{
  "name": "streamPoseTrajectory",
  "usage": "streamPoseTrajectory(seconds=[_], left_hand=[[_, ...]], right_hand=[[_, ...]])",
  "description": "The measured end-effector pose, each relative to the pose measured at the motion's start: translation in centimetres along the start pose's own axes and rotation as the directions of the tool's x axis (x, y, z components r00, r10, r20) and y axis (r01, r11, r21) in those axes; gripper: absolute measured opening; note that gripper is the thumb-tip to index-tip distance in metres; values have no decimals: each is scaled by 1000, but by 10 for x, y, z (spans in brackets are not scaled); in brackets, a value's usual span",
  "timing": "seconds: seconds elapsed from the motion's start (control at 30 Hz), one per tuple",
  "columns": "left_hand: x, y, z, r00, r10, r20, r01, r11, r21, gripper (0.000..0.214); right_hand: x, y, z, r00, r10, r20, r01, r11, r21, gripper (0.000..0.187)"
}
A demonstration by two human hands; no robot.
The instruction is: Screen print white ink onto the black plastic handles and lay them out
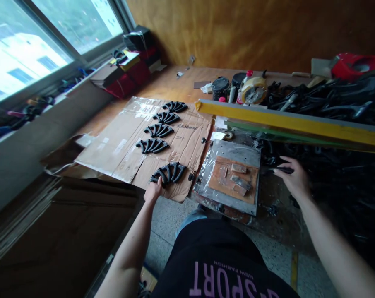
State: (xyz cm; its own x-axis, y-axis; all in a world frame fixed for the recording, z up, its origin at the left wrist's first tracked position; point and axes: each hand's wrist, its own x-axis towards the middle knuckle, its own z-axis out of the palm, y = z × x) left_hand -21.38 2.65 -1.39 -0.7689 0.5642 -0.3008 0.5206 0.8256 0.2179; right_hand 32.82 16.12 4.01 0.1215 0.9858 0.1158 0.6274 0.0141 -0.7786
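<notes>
At the near edge of the cardboard sheet (113, 142), my left hand (152, 192) has its thumb on the end of a fanned group of black curved lever-like parts (172, 172); its other fingers are mostly hidden. Further back on the sheet lie several more such groups, the closest being a fan of black parts (152, 145). My right hand (294, 179) is closed on a slim dark tool (283, 169), which points left; its exact kind is unclear. Left of that hand is a grey metal plate (229, 147) bearing an orange-brown board (218, 182) with small flat blocks (239, 168).
A yellow-edged bar (287, 118) runs across the right side, before a dark heap of parts (336, 101). Black jars (220, 87) and a tape roll (254, 90) stand behind it. Cardboard (82, 227) stands below left. Red boxes (122, 85) are near the window.
</notes>
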Motion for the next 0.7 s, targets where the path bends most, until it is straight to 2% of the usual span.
streamPoseTrajectory(seconds=[0.07,0.13,0.23,0.27,0.3,0.4,0.5,0.57,0.6,0.63,0.7], left_hand=[[-15,0,7,997,4,-71,-4,1000,6,69],[-31,3,20,976,144,-161,-143,990,15,61],[-49,13,43,877,407,-256,-401,913,77,58],[-51,16,49,856,441,-269,-433,897,94,59],[-52,20,54,855,440,-273,-430,897,100,62],[-46,30,58,887,385,-257,-376,923,83,68],[-37,36,54,910,351,-221,-345,936,66,62],[-33,37,52,913,350,-210,-343,937,68,57],[-32,37,51,911,355,-208,-348,935,71,55],[-30,36,51,909,363,-206,-356,932,74,54],[-28,32,50,901,388,-193,-379,922,81,53]], right_hand=[[-21,-28,28,988,-150,33,145,980,133,32],[-39,-45,59,947,-311,73,298,943,149,18],[-56,-52,93,865,-488,121,488,872,30,23],[-58,-51,99,844,-520,132,527,849,-28,25],[-60,-50,102,827,-544,141,558,825,-85,28],[-63,-58,103,784,-597,171,621,751,-224,28],[-71,-92,117,743,-626,235,667,719,-196,26],[-79,-129,144,697,-624,352,685,725,-70,27],[-84,-148,163,657,-612,441,688,725,-18,27],[-88,-168,184,602,-585,544,694,720,5,28],[-94,-204,227,487,-449,750,724,688,-58,29]])
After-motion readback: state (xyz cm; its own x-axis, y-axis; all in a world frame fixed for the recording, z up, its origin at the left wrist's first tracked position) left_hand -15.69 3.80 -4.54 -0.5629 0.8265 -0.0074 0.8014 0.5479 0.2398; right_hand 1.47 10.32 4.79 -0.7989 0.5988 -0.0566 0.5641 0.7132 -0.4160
